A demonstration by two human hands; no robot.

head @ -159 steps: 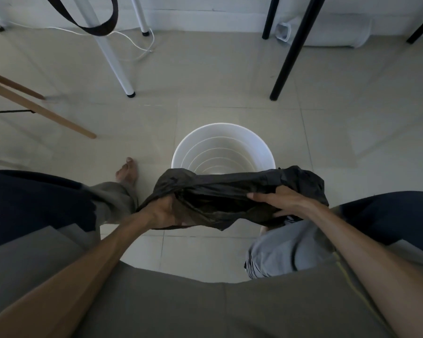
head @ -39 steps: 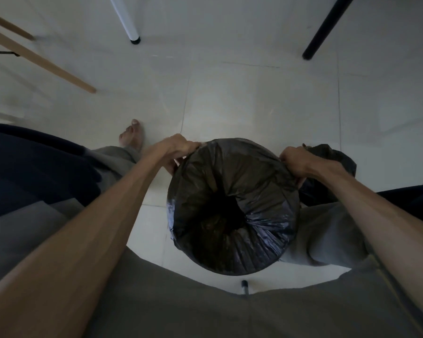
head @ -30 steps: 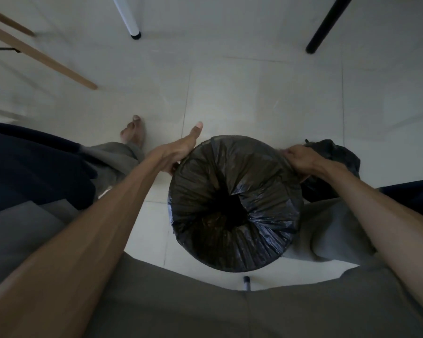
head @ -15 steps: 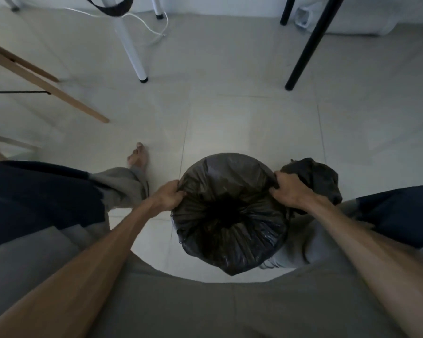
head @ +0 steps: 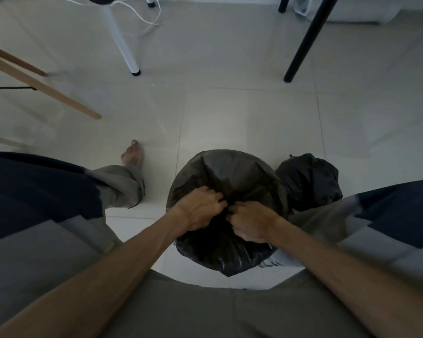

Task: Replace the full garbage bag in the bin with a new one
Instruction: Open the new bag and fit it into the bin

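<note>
Bag [head: 220, 172] apparently bunched under both hands' fingers [head: 215, 198].

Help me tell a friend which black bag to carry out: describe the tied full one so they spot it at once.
On the pale tiled floor, find the round bin lined with a black plastic bag, where both hands are working. The knotted, lumpy black garbage bag sits on the floor just right of it, closed at the top and held by no hand.

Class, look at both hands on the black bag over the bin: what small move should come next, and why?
Probably push the bag down into the bin. Both the left hand and right hand bunch plastic at the middle, which looks slack rather than seated.
</note>
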